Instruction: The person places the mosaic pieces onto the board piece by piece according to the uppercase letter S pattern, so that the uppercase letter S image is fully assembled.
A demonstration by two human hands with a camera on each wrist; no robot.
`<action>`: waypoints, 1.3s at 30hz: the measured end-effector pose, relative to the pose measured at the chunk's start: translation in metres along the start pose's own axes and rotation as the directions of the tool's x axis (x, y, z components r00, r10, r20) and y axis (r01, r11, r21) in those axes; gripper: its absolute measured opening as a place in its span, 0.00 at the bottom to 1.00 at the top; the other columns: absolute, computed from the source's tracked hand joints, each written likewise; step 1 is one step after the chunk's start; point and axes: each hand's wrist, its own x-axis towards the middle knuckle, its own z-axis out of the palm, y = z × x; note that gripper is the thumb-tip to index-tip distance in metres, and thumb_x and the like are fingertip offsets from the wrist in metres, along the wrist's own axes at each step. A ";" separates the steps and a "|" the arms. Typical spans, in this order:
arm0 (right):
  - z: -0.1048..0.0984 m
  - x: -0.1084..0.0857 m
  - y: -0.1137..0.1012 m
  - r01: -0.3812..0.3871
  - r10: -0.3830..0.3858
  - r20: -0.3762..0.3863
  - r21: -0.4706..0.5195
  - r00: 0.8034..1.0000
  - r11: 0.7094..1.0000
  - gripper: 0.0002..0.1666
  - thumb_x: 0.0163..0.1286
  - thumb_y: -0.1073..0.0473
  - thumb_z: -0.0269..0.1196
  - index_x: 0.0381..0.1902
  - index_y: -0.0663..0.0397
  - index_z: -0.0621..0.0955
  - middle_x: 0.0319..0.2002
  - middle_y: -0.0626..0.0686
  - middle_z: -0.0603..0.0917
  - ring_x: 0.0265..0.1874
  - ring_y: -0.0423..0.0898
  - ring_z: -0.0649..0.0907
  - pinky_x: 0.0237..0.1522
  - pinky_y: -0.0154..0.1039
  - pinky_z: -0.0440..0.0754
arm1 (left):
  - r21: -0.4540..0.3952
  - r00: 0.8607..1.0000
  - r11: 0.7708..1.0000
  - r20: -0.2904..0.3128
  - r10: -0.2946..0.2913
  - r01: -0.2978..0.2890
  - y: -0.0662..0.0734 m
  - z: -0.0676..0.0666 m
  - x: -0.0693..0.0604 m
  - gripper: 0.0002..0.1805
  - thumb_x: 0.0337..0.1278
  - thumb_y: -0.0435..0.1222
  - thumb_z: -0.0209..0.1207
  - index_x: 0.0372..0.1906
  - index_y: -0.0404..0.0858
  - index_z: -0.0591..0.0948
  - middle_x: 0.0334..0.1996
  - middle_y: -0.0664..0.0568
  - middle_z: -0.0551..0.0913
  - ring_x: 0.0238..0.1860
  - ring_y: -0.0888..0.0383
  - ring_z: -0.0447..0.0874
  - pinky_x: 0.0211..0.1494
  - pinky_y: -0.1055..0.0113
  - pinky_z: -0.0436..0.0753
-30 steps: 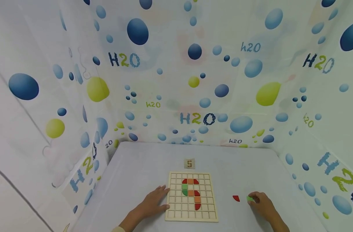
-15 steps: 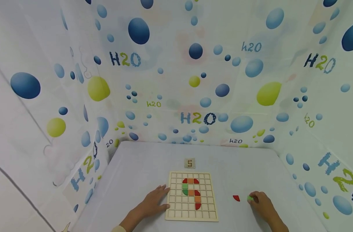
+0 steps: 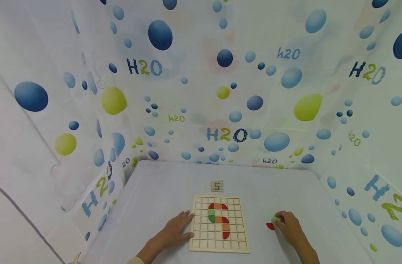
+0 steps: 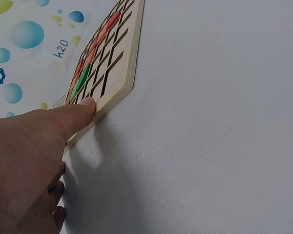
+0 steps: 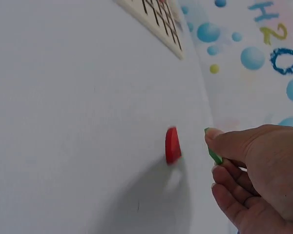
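Note:
A square wooden grid board (image 3: 201,242) lies on the table, with red, orange and green pieces set in its cells in an S-like shape. My left hand (image 3: 175,231) rests at the board's left edge, fingers spread; in the left wrist view its thumb (image 4: 83,111) touches the rim. Between thumb and fingertips, my right hand (image 3: 289,226) pinches a light green tile (image 3: 275,217), raised off the table in the right wrist view. Close beside that hand, a red quarter-round piece (image 3: 270,226) lies on the table. My fingers partly hide the green tile.
Behind the board lies a small card (image 3: 217,186) with an S-like pattern on a grid. The white table (image 3: 168,179) ends at a curtain (image 3: 194,91) printed with bubbles and H2O lettering, which encloses the back and sides.
My right hand has moved left and a little away from me with the green tile, lifting it near the red piece. The left hand and board stay put; the head view shifts slightly.

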 end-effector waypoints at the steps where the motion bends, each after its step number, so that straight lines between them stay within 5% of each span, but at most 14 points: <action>1: 0.004 0.002 -0.008 0.008 -0.008 0.005 0.000 1.000 1.000 0.14 0.71 0.65 0.68 0.50 0.70 0.82 0.45 0.59 0.82 0.45 0.51 0.83 0.47 0.49 0.86 | 0.000 1.000 1.000 -0.001 -0.001 0.001 -0.001 0.000 0.000 0.43 0.69 0.58 0.63 0.80 0.40 0.67 0.81 0.38 0.63 0.81 0.33 0.58 0.78 0.30 0.62; 10: 0.059 0.007 -0.084 0.145 -0.145 0.031 -0.021 0.989 0.989 0.12 0.67 0.64 0.74 0.47 0.57 0.84 0.43 0.50 0.81 0.44 0.44 0.82 0.49 0.46 0.87 | 0.006 1.000 1.000 -0.011 0.008 -0.008 -0.001 0.000 -0.002 0.42 0.70 0.58 0.63 0.80 0.41 0.68 0.81 0.38 0.64 0.81 0.32 0.59 0.78 0.31 0.63; 16: 0.089 -0.002 -0.118 0.262 -0.266 0.137 0.046 0.954 0.964 0.12 0.68 0.61 0.74 0.46 0.55 0.84 0.43 0.48 0.80 0.44 0.44 0.81 0.47 0.43 0.87 | 0.020 1.000 1.000 -0.007 0.007 -0.007 0.003 -0.003 -0.001 0.42 0.70 0.57 0.63 0.80 0.42 0.68 0.81 0.39 0.64 0.81 0.34 0.58 0.78 0.32 0.63; 24: 0.111 -0.015 -0.121 0.386 -0.383 0.212 0.031 0.899 0.922 0.10 0.69 0.54 0.74 0.44 0.46 0.84 0.38 0.40 0.76 0.38 0.36 0.73 0.44 0.43 0.77 | 0.024 1.000 1.000 -0.008 0.012 -0.012 0.004 -0.004 -0.001 0.41 0.69 0.55 0.65 0.79 0.39 0.69 0.80 0.36 0.65 0.80 0.32 0.59 0.77 0.31 0.64; 30: 0.119 -0.017 -0.120 0.407 -0.393 0.226 -0.015 0.891 0.913 0.11 0.67 0.49 0.74 0.42 0.41 0.83 0.42 0.38 0.79 0.44 0.38 0.78 0.48 0.49 0.75 | 0.013 1.000 1.000 -0.013 0.005 -0.004 0.005 -0.005 -0.004 0.42 0.69 0.55 0.65 0.79 0.39 0.69 0.80 0.36 0.65 0.80 0.32 0.59 0.77 0.31 0.64; 35: 0.119 -0.019 -0.123 0.413 -0.409 0.245 0.035 0.879 0.910 0.11 0.68 0.48 0.74 0.42 0.42 0.83 0.46 0.40 0.81 0.50 0.45 0.80 0.46 0.46 0.73 | 0.011 1.000 1.000 -0.017 -0.001 0.001 0.004 -0.003 -0.003 0.42 0.69 0.56 0.64 0.79 0.41 0.69 0.80 0.38 0.65 0.81 0.33 0.59 0.78 0.31 0.63; 39: 0.118 -0.017 -0.123 0.409 -0.406 0.266 0.045 0.874 0.911 0.11 0.68 0.48 0.74 0.42 0.41 0.83 0.44 0.38 0.80 0.47 0.41 0.78 0.43 0.42 0.68 | 0.023 1.000 1.000 -0.015 0.005 -0.004 0.003 -0.002 -0.001 0.42 0.69 0.56 0.64 0.79 0.40 0.68 0.80 0.37 0.65 0.81 0.33 0.59 0.78 0.32 0.64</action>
